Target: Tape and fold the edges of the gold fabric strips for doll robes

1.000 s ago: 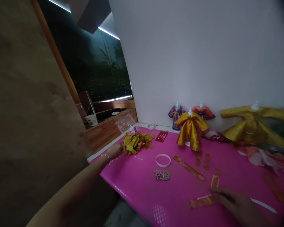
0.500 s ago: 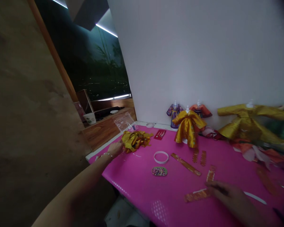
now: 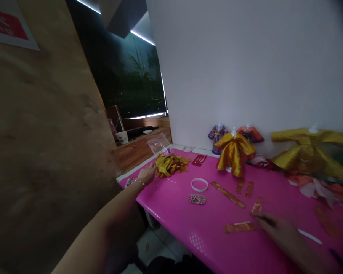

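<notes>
Fabric pile (image 3: pixel 171 167) and short orange strip (image 3: pixel 257 205) met by separate hands

The left hand (image 3: pixel 147 174) is stretched to the yellow fabric pile, left of and beyond the white ring (image 3: pixel 199 190), and is laid against the pile's left edge; whether any cloth is gripped cannot be told. The right hand (image 3: pixel 274 228) is lowered right of the ring and nearer than it, its thumb and forefinger drawn narrow at the near end of the short orange strip. That end is hidden by the fingertips, so whether it is pinched or only touched cannot be told.

Right of the ring and nearer, a second orange strip (image 3: pixel 238 227) is laid just beside the fingers. Also to the ring's right, a long strip (image 3: pixel 228 194) and two shorter pieces (image 3: pixel 249 189) are spread apart, perhaps so that none is covered by another. Just nearer than the ring, a speckled oval item (image 3: pixel 197 199) is placed; beyond it, a red card (image 3: pixel 199 160).

Beyond the ring to the right, a golden robe (image 3: pixel 234 154) is seemingly held up by a white-topped stand, by which its skirt is let hang. Beyond the ring to the left, a clear bag (image 3: pixel 158 144) is rested, its contents not made out; further left, the inside of a white cup (image 3: pixel 122 137) cannot be seen.
</notes>
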